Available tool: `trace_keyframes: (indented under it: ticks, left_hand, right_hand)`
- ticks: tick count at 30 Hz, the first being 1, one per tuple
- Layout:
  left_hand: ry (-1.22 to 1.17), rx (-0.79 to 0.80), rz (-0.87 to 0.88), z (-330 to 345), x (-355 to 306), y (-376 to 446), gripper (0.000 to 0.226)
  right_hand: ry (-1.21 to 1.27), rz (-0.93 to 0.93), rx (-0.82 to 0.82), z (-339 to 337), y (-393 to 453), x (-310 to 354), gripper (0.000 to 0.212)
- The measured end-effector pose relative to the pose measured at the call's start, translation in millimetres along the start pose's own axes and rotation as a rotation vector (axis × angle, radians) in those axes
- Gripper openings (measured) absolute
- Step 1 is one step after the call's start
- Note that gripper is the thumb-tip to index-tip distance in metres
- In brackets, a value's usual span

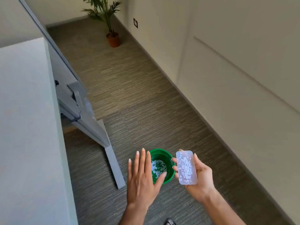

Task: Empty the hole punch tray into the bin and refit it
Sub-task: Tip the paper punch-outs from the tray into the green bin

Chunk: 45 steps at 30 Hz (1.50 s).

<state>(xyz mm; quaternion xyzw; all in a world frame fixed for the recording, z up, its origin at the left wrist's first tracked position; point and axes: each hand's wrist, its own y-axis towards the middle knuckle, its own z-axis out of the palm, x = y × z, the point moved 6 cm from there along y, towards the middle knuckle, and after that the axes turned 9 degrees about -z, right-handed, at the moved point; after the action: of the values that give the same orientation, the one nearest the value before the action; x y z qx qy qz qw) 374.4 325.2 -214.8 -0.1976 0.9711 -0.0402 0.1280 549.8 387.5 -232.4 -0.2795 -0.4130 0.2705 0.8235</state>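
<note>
Item: clear tray [186, 167], gripped by its long edges in your right hand [197, 174], fingertips [175, 168] along its near-bin edge, open face up, so the paper dots clinging inside stay visible. Item: green bin [162, 166], on the carpet just beyond those fingertips, dots already lying in its bottom. Your left hand [142, 176] hovers flat above its rim, fingers spread, holding nothing, likely ready to tap the tray.

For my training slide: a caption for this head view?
Right hand holds the clear tray, paper dots clinging, beside the green bin; left hand open.
</note>
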Motion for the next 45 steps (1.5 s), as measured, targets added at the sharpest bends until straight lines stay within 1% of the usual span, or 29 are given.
trace_keyframes:
  ticks: [2,4,5,8,11,15,17,19,22,25,29,33,38,42,45]
  left_hand:
    - [-0.001,0.004,0.002,31,6,8,0.092]
    - [0.037,0.012,0.014,76,20,17,0.092]
    - [0.055,0.035,0.024,87,25,23,0.091]
    - [0.112,0.08,0.059,142,46,39,0.091]
    - [0.169,0.1,0.07,180,64,58,0.092]
    - [0.173,0.06,0.023,208,78,77,0.094]
    - [0.167,0.049,0.002,217,82,81,0.094]
    - [0.166,0.047,-0.016,226,84,80,0.094]
    - [0.179,0.053,-0.014,233,85,76,0.091]
    - [0.183,0.054,-0.003,232,86,73,0.089]
    - [0.193,0.057,-0.008,231,86,71,0.09]
    - [0.198,0.063,0.003,232,85,70,0.09]
    - [0.213,0.069,0.011,234,86,67,0.09]
    - [0.2,0.084,0.018,233,85,64,0.089]
    - [0.205,0.094,0.031,228,82,61,0.09]
  right_hand:
    - [-0.011,-0.005,-0.017,-12,31,-15,0.051]
    - [-0.013,-0.011,-0.037,-35,71,-40,0.05]
    - [-0.022,-0.007,-0.033,-40,85,-46,0.051]
    - [-0.101,0.004,-0.041,-73,138,-84,0.052]
    - [-0.16,0.014,-0.027,-98,183,-116,0.053]
    - [-0.286,-0.096,-0.005,-118,225,-139,0.055]
    - [-0.365,-0.163,-0.067,-121,238,-143,0.052]
    - [-0.525,-0.22,-0.146,-120,244,-146,0.06]
    - [-0.877,-0.353,-0.217,-112,249,-145,0.076]
    - [-1.139,-0.461,-0.203,-103,249,-148,0.079]
    - [-1.331,-0.532,-0.15,-90,241,-149,0.081]
    - [-1.398,-0.576,-0.112,-86,237,-152,0.084]
    - [-1.405,-0.594,-0.123,-84,232,-151,0.083]
    - [-1.351,-0.584,-0.121,-84,228,-148,0.081]
    - [-1.262,-0.564,-0.105,-86,218,-144,0.081]
